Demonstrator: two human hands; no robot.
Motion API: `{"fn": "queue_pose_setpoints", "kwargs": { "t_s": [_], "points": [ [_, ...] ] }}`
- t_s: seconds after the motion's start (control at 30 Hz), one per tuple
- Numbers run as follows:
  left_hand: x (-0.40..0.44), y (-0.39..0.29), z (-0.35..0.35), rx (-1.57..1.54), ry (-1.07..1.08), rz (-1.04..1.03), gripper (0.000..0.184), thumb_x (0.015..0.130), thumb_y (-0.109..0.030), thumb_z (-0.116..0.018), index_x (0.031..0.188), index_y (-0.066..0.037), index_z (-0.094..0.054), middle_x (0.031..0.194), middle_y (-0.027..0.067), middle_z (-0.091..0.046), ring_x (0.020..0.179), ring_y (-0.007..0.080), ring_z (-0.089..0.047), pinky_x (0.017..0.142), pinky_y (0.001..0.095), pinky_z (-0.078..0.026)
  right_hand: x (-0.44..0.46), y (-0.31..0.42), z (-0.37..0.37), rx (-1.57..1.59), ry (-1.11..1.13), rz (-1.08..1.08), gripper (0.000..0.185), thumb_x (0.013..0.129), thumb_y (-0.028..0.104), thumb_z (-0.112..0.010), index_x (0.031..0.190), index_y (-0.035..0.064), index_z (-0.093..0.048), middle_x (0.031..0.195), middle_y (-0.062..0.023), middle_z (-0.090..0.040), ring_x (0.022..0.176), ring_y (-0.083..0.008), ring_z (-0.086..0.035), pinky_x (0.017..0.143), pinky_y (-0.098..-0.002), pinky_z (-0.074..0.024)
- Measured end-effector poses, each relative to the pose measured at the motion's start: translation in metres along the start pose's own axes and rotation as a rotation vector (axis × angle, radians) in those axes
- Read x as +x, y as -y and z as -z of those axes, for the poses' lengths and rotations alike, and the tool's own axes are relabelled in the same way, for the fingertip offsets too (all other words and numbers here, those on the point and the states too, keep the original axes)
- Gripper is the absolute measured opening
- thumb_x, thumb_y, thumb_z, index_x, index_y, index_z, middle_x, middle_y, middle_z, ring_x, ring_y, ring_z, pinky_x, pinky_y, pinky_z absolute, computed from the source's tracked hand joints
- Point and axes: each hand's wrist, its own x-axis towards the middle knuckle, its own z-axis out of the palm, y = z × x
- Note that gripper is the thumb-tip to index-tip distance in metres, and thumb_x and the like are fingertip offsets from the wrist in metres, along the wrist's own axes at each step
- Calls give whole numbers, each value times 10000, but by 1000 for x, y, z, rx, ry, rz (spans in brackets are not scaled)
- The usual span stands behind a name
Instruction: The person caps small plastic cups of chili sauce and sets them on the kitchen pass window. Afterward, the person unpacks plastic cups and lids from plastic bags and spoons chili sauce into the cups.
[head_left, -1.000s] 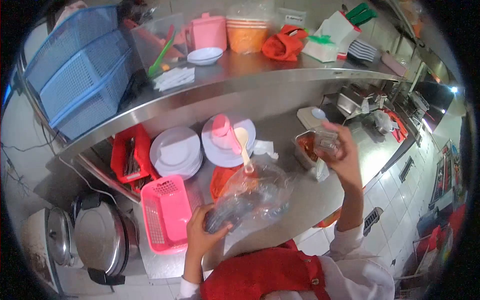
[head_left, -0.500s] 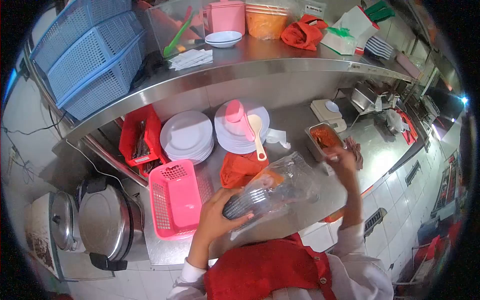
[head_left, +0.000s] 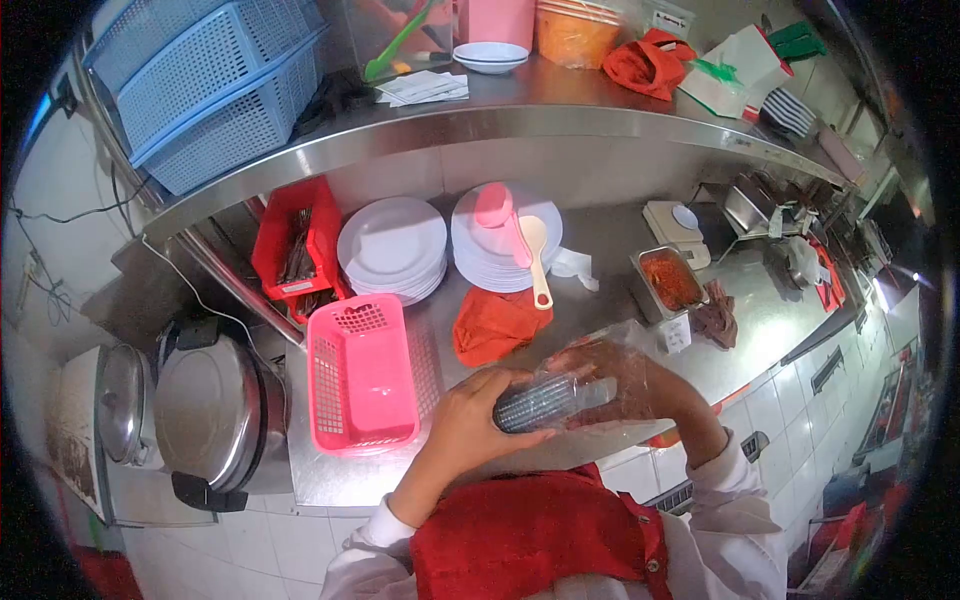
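My left hand [head_left: 478,408] is wrapped round a stack of clear ribbed plastic containers [head_left: 540,402], tilted on its side above the counter's front edge. A loose clear plastic bag [head_left: 640,405] surrounds the stack's right end. My right hand [head_left: 612,372] is at that end, seen through the film and seemingly inside the bag. Its fingers are blurred by the plastic, so their grip is unclear. Just behind the hands lies a crumpled orange-red cloth [head_left: 492,328]. Left of them stands a pink perforated basket [head_left: 365,385].
Behind are two stacks of white plates [head_left: 392,245], one bearing a pink scoop [head_left: 495,207] and a cream spoon [head_left: 536,255]. A red cutlery bin [head_left: 293,240] is left. To the right stand a metal tray of red food [head_left: 670,280] and a scale [head_left: 676,230]. A steel shelf [head_left: 480,130] overhangs the back.
My right hand has moved left from the food tray to the bag and now sits within its film. The left hand and stack have shifted slightly right. The camera view has shifted.
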Motion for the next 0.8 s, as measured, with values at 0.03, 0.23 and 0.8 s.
{"fn": "queue_pose_setpoints", "kwargs": {
  "t_s": [0.03,0.23,0.8],
  "points": [
    [1,0,0,0,0,2,563,626,-399,-838,1018,-63,-614,1008,124,-667,927,317,-654,804,396,-524,3,-4,-6,40,-7,28,660,707,203,-845,1245,68,-487,1291,-95,-541,1117,-256,-576,968,-381,-471],
    [3,-6,6,40,-52,-69,538,623,-380,-837,1007,-72,-618,999,115,-667,902,305,-659,787,398,-529,7,1,-9,268,-85,50,608,690,87,-831,1187,68,-483,1173,-72,-564,1131,-212,-561,962,-379,-479],
    [-4,26,18,-25,-281,-24,581,556,-280,-896,1008,-43,-617,945,112,-656,858,268,-657,755,362,-525,-19,25,41,270,-404,133,684,654,59,-837,1260,17,-522,1253,-104,-545,1166,-221,-542,1040,-350,-404]
  ]
}}
